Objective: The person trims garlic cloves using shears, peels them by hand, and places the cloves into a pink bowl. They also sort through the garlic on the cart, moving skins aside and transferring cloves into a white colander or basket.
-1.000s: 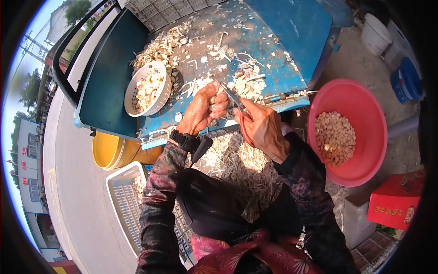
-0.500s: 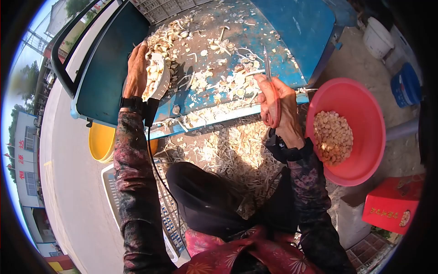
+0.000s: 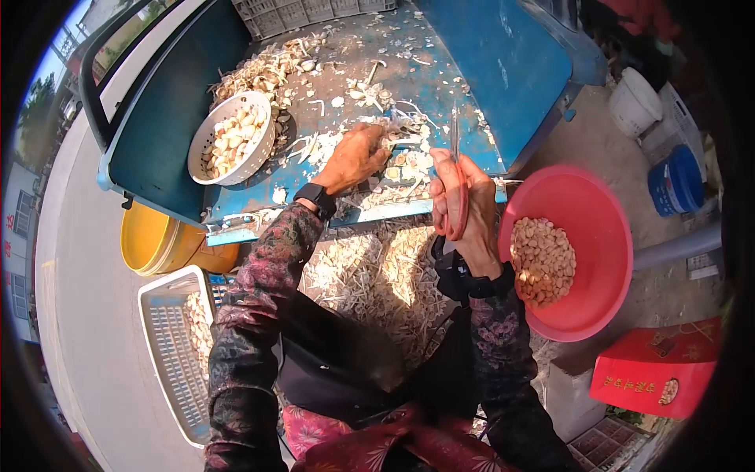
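Observation:
My left hand (image 3: 355,160) rests low over the garlic skins and stem scraps (image 3: 413,153) near the edge of the blue cart bed (image 3: 377,212). Its fingers are bunched and curled down; whatever they hold is hidden. In my right hand (image 3: 469,208) is a pair of scissors (image 3: 454,130) with red handles, blades pointing away from me, just over the bed's edge. Left of my left hand, a white perforated basket (image 3: 263,153), tilted, holds garlic (image 3: 234,140). Nearest my right hand on the other side stands a pink basin (image 3: 605,259) with peeled cloves (image 3: 543,259).
More garlic (image 3: 271,67) is heaped behind the basket. A yellow bucket (image 3: 145,240) and a white crate (image 3: 169,377) stand at lower left. Scraps cover the ground (image 3: 370,267) below the bed. A red box (image 3: 657,370) and a blue bucket (image 3: 676,181) are at right.
My left hand has left the white basket and moved right to the scraps. The basket now stands on the bed by itself. My right hand still holds the scissors. The view has shifted.

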A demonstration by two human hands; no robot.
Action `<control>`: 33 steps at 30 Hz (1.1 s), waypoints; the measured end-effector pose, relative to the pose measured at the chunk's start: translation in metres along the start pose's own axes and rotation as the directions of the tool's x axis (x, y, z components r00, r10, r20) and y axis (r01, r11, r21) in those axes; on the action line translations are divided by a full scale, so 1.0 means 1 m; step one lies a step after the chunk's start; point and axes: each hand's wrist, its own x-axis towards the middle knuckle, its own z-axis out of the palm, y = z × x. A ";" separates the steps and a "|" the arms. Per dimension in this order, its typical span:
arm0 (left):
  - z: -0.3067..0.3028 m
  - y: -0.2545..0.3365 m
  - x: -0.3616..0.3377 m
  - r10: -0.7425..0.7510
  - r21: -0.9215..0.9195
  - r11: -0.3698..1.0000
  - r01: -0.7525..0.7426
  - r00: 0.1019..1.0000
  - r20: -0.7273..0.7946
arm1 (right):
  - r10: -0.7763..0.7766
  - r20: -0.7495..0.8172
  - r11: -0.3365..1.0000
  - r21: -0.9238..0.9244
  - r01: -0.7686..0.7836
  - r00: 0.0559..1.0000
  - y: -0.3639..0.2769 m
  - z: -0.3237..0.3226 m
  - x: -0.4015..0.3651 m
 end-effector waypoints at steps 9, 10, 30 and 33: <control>-0.043 -0.026 -0.037 -0.498 -0.623 0.650 0.435 0.863 0.083 | -0.029 -0.001 0.999 -0.042 0.029 1.000 0.000 -0.001 0.001; -0.044 -0.025 -0.042 -0.485 -0.551 0.717 0.427 0.874 0.045 | -0.036 -0.005 0.998 -0.046 0.036 0.999 0.001 -0.002 0.001; 0.011 -0.022 -0.016 0.111 0.248 0.961 -0.120 0.993 0.049 | -0.081 -0.066 0.928 -0.370 0.051 0.995 0.011 0.001 0.007; -0.009 0.007 -0.049 0.109 0.122 0.985 -0.126 0.985 0.134 | -0.108 -0.062 0.919 -0.388 0.076 0.992 0.007 0.002 0.006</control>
